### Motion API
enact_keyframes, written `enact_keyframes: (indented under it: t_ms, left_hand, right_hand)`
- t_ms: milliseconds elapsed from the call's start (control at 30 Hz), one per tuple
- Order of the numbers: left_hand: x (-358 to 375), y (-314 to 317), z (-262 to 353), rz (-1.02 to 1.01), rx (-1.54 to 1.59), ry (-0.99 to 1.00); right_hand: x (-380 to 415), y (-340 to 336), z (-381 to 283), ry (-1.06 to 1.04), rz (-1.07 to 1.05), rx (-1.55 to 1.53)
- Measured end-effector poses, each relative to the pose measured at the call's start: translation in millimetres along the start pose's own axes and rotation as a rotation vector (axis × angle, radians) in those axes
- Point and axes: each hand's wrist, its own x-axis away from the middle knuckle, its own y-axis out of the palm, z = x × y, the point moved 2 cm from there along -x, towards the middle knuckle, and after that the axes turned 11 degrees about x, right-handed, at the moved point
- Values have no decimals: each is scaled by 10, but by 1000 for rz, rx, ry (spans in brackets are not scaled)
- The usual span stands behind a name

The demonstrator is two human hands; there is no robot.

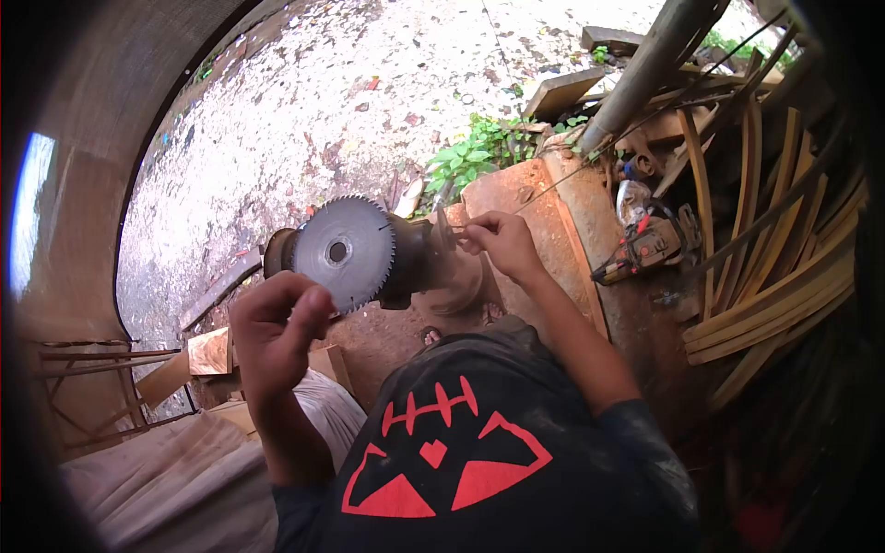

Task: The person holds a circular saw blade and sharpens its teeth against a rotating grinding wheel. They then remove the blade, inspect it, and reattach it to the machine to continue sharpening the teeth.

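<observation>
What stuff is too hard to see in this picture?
All in the head view:
- Part of the saw blade's rim: behind the left hand.
- Whatever touches the right hand's fingertips: too small, partly covered by them.
- Most of the feet: behind the black shirt.
- Any writing on the red-and-grey tool: too small.

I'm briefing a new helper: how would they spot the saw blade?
Start at the black shirt with the red print. Just beyond it, the left hand grips the saw blade by its edge, before a dark machine. Unlike that machine, it is a flat grey disc with a toothed rim and central hole.
</observation>
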Motion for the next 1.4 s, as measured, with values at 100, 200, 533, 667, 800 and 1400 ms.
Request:
enact_keyframes:
  t_ms: [100, 200, 533, 667, 800, 1400]
  left_hand:
    - [128, -264, -270, 181, 61, -97]
    - [252, -519, -504, 294, 132, -109]
    - [105, -1255, -1001, 696, 194, -71]
    - [-241, -1603, -1473, 712, 5, -155]
    - [-590, -1635, -1988, 745, -445, -70]
    - [-709, -1487, -2177, 677, -604, -302]
  right_hand:
    - [-4, 76, 22, -11, 71, 26]
    - [24, 115, 20, -71, 83, 63]
    - [53, 113, 87, -316, 188, 325]
    - [108, 128, 45, -449, 264, 314]
    - [9, 144, 129, -226, 127, 251]
    - [-56, 85, 104, -41, 59, 444]
